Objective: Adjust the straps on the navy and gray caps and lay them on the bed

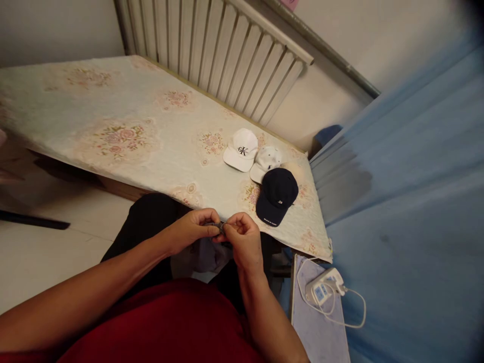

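Observation:
My left hand (192,228) and my right hand (242,237) meet over my lap, both pinched on the edge of a greyish cloth item (212,254) that hangs down between them. Its shape is mostly hidden by my fingers. Beyond my hands, on the flowered mattress (113,126), lie three caps close together: a white cap with a black logo (241,149), a second white cap (265,162) and a dark navy cap (277,195). A beige cap (297,170) peeks out behind the navy one.
A white radiator (219,50) stands against the wall behind the mattress. Blue fabric (408,201) fills the right side. A small white device with a cord (324,290) lies on a pale surface at lower right. White floor shows at left.

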The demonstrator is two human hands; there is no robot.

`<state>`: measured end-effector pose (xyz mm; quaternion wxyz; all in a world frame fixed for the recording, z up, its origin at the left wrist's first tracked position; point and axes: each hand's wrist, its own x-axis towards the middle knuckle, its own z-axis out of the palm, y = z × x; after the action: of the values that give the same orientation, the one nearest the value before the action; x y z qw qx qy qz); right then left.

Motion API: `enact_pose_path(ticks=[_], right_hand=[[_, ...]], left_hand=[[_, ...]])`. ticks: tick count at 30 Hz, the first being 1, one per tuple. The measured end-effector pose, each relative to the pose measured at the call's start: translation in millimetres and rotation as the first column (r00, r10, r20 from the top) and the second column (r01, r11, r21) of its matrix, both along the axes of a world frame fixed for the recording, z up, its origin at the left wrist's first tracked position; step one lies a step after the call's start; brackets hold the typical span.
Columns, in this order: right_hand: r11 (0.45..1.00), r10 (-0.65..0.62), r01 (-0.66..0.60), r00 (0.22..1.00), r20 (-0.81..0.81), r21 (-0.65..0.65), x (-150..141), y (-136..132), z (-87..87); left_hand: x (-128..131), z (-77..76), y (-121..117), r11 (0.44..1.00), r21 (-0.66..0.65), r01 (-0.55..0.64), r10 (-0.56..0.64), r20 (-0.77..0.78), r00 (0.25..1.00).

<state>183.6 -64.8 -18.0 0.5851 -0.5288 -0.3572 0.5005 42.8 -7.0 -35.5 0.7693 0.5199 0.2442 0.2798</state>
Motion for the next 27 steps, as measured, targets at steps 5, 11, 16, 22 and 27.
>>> enact_pose_path(ticks=[5,11,16,22,27], right_hand=[[1.000,-0.016,0.017,0.998,0.055,-0.021,0.0,0.5,-0.5],[0.999,-0.034,0.036,0.996,0.076,-0.025,1.8,2.8,-4.1],[0.999,-0.032,0.034,0.996,0.088,-0.021,3.9,5.7,-6.0],[0.999,-0.041,0.043,0.997,0.067,-0.023,3.8,6.3,-4.0],[0.999,-0.045,0.046,0.996,0.076,-0.019,5.2,7.4,-4.3]], left_hand=[[0.4,0.4,1.0,0.997,0.069,-0.017,0.019,-0.026,0.999],[1.8,3.4,1.0,0.989,0.144,-0.047,0.062,-0.098,0.993],[3.7,3.7,1.2,0.985,0.148,-0.090,0.106,-0.107,0.989],[4.4,4.0,2.2,0.970,0.191,-0.149,0.178,-0.144,0.973],[3.6,4.4,3.4,0.948,0.285,-0.141,0.197,-0.179,0.964]])
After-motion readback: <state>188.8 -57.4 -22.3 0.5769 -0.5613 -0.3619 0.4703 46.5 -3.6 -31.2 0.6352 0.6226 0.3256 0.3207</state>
